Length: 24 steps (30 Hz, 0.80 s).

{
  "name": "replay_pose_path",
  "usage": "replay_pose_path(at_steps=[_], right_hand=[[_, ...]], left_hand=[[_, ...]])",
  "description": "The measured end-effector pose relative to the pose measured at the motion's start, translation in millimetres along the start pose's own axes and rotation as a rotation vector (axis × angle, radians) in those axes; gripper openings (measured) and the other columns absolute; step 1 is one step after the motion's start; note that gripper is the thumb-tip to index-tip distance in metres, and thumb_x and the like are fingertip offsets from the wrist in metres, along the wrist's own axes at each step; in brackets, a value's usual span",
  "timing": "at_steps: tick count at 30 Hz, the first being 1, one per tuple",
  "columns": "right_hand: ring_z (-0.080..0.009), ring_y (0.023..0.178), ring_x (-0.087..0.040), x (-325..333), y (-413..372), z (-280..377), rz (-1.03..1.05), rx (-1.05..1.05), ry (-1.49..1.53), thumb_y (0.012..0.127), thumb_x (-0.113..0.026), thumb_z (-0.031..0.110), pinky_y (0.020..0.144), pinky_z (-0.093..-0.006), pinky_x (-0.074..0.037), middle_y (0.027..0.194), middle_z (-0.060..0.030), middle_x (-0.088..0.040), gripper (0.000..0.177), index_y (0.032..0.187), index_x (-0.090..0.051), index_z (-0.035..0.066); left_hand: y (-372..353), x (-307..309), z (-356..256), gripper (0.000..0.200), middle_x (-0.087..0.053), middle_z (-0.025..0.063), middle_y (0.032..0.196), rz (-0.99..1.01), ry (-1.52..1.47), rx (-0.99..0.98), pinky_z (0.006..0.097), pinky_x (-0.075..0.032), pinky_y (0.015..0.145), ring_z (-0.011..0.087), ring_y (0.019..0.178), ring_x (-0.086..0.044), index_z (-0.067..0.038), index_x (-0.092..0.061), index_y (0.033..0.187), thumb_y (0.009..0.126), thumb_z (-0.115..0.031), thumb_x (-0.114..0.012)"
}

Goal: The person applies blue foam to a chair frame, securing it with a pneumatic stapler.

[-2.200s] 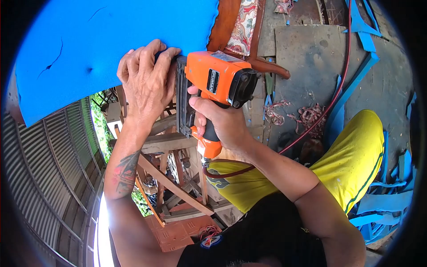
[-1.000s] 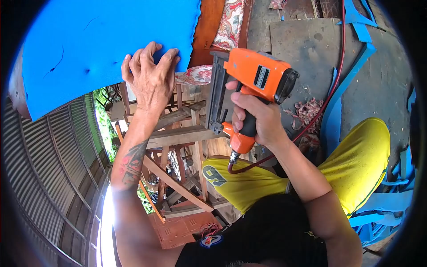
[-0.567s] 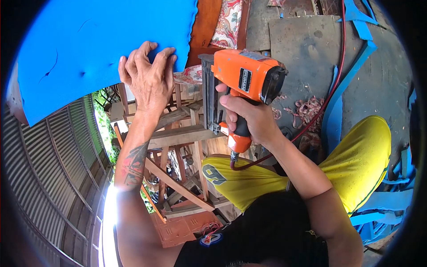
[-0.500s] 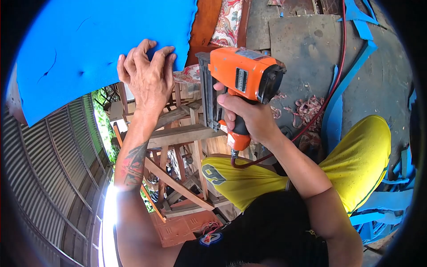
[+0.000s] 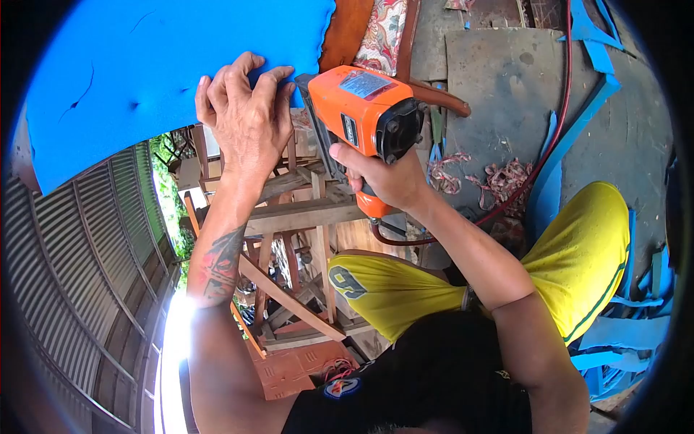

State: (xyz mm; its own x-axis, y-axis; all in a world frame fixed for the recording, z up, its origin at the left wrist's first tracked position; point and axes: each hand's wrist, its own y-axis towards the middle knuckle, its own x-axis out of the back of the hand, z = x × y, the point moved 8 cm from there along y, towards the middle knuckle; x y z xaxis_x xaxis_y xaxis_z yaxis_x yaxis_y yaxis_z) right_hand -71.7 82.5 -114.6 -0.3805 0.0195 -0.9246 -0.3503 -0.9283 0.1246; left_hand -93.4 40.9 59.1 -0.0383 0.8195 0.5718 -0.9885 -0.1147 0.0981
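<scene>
Both hands are engaged at the edge of a blue foam sheet point(image 5: 144, 72). The left hand point(image 5: 246, 116) lies palm-down on the foam's lower edge with its fingers point(image 5: 238, 72) extended and pressed flat, gripping nothing. The right hand point(image 5: 379, 177) is clenched firmly around the handle of an orange pneumatic stapler point(image 5: 361, 108), with the tool body tilted toward the foam. The stapler's dark magazine point(image 5: 312, 123) runs up to a nose just beside the left fingertips. The nose appears to meet the foam edge, but the contact point is partly hidden and cannot be confirmed. A red air hose point(image 5: 560, 123) leaves the base of the handle, loops under the right wrist and runs away across the floor point(image 5: 499, 87). Below the hands stands a bare wooden frame point(image 5: 303, 213) of rails and braces. Floral fabric point(image 5: 383, 36) lies just beyond the foam's far corner. Pinkish scraps point(image 5: 506, 177) and blue foam offcuts point(image 5: 578, 94) are scattered over the floor to the right. The person's yellow shorts point(image 5: 578, 246) fill the lower right, and corrugated metal sheeting point(image 5: 87, 253) shows at lower left.
</scene>
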Motion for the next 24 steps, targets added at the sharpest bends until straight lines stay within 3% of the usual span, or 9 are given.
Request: replay_pose_path(at_steps=[24], right_hand=[[-0.0103, 0.054, -0.062, -10, 10, -9, 0.003, 0.044, -0.044, 0.092, -0.073, 0.021, 0.049, -0.0292, -0.051, 0.074, 0.0007, -0.065, 0.02, 0.103, -0.064, 0.007]], left_hand=[[-5, -2, 5, 0.019, -0.058, -0.003, 0.12, -0.041, -0.011, -0.006, 0.0452, -0.016, 0.117, 0.0204, 0.122, -0.05, -0.027, -0.076, 0.101, 0.083, -0.024, -0.078]])
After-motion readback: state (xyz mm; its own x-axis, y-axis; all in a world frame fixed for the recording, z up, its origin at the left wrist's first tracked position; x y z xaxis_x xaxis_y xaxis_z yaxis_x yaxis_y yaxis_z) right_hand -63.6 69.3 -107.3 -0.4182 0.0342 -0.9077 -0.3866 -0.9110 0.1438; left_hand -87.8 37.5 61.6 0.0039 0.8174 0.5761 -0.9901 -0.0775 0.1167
